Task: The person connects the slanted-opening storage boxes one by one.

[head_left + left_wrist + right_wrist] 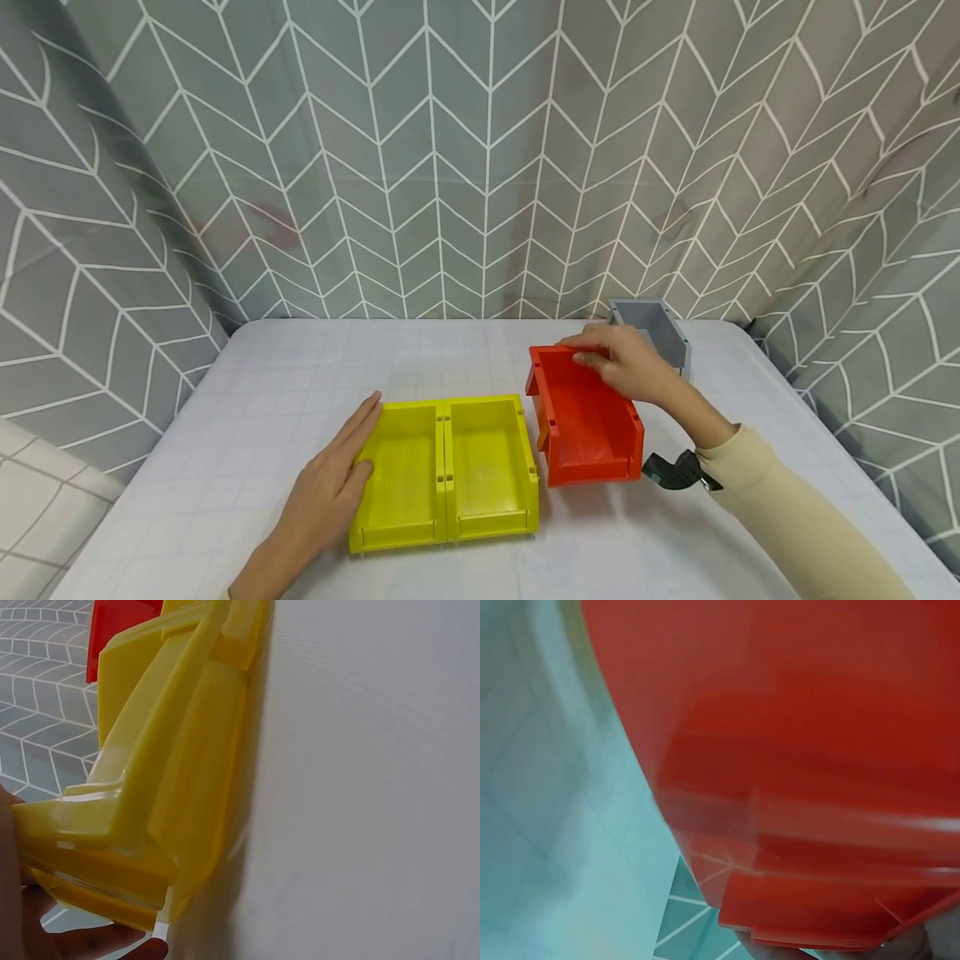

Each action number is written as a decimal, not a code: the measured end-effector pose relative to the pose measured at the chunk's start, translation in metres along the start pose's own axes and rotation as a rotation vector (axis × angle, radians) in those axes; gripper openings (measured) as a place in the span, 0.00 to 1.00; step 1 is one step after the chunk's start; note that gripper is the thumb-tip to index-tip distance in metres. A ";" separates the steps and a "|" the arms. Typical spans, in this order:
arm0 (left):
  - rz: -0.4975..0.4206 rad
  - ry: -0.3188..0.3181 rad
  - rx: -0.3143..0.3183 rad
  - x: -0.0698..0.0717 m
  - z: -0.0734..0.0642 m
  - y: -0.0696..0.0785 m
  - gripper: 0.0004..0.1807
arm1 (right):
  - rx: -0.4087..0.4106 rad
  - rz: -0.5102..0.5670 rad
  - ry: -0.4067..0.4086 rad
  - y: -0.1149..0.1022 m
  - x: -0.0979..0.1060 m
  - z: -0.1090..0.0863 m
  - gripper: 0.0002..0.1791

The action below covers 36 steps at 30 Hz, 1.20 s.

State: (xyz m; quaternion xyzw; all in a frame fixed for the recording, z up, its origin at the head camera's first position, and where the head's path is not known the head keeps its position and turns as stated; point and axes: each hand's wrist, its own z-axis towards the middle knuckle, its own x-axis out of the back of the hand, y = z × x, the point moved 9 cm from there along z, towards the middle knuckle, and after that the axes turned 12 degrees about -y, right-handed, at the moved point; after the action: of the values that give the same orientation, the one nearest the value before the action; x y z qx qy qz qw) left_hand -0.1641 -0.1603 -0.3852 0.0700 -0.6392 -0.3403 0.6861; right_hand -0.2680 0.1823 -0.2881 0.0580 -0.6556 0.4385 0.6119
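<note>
Two yellow storage bins, a left one [405,467] and a right one [489,454], stand side by side with walls touching. My left hand [326,487] rests along the outer side of the left bin, fingers straight, thumb at its rim. In the left wrist view, fingers [97,941] show beside the yellow bin [157,750]. To the right, my right hand [618,362] grips the back part of a red storage bin [585,417] by its rim. The red bin is tilted and raised beside the right yellow bin; its underside fills most of the right wrist view.
A grey bin [652,321] stands at the table's back right, partly hidden by the right hand. A black strap-like piece [678,471] hangs at the right wrist. The white-covered table [300,358] ends at a patterned curtain [465,167].
</note>
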 end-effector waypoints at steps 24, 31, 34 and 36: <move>-0.009 0.010 -0.006 0.000 0.000 0.000 0.38 | 0.008 0.030 -0.050 -0.012 -0.012 -0.005 0.17; -0.013 0.015 -0.008 -0.001 0.000 0.000 0.39 | 0.011 0.025 -0.058 -0.012 -0.015 -0.007 0.17; -0.013 0.018 -0.010 -0.001 -0.001 -0.001 0.39 | 0.011 0.024 -0.062 -0.011 -0.017 -0.007 0.17; -0.011 0.018 -0.008 -0.001 -0.001 0.000 0.39 | 0.016 0.023 -0.066 -0.011 -0.019 -0.007 0.17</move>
State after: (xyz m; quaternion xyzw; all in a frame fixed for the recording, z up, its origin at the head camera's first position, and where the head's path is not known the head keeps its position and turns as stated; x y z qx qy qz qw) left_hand -0.1634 -0.1602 -0.3866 0.0738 -0.6311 -0.3462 0.6902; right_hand -0.2513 0.1717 -0.2996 0.0697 -0.6725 0.4485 0.5845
